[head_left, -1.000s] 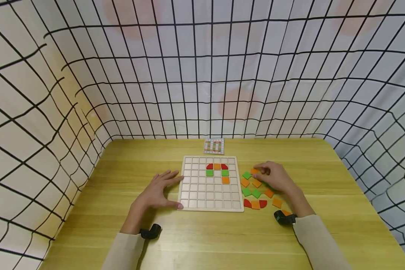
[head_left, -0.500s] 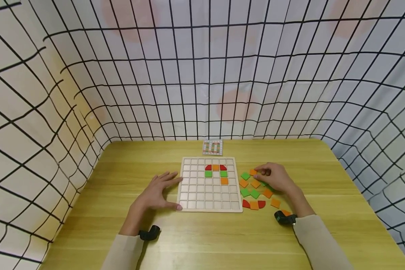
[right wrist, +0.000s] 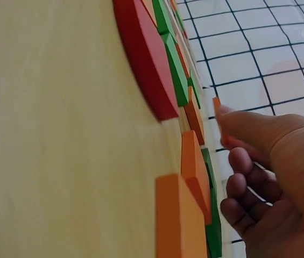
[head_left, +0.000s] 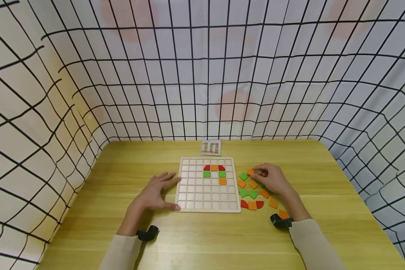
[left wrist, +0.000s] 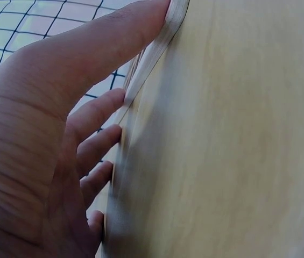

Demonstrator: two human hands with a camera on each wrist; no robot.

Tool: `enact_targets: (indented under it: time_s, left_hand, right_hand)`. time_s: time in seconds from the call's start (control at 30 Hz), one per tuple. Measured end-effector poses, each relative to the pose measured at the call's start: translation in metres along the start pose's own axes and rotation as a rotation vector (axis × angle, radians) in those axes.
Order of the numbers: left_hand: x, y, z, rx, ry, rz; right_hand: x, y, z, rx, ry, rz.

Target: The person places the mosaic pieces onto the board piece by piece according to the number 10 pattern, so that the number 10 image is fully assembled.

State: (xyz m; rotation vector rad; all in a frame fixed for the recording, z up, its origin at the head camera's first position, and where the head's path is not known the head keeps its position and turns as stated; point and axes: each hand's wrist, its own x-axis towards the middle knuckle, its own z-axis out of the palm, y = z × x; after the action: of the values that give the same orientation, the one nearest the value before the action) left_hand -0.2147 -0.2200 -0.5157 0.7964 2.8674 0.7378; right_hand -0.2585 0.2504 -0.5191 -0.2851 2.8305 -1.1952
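A pale wooden grid board point(head_left: 207, 191) lies mid-table in the head view, with red, orange and green tiles in an arch on its upper right part. Against the board's left side rests my left hand point(head_left: 156, 193): its fingers are spread, the thumb at the near left corner and the index fingertip at the left edge. To the right of the board, my right hand point(head_left: 272, 178) pinches an orange square tile point(head_left: 251, 171) between thumb and index finger. The right wrist view shows that orange tile point(right wrist: 217, 107) edge-on, its other fingers curled loosely below.
Several loose tiles lie right of the board, among them a green square point(head_left: 243, 176), a red rounded tile point(head_left: 259, 204) and an orange square point(head_left: 283, 214) by the right wrist. Behind the board lies a small pattern card point(head_left: 210, 147). Black-gridded white walls point(head_left: 202, 75) enclose the table.
The head view has shifted slightly, so the scene appears a little further left. Both hands keep nearly the same places, the right still at the orange tile.
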Motion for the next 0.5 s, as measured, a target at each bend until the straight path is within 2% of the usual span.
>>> enact_targets:
  time_s: [0.2, 0.5]
  left_hand:
    - [-0.001, 0.0, 0.001, -0.009, 0.0, 0.001]
    - [0.0, 0.0, 0.001, -0.002, -0.006, -0.005]
  right_hand:
    - [0.001, -0.013, 0.006, -0.011, 0.008, -0.028]
    - [0.007, -0.032, 0.025, 0.006, -0.023, -0.065]
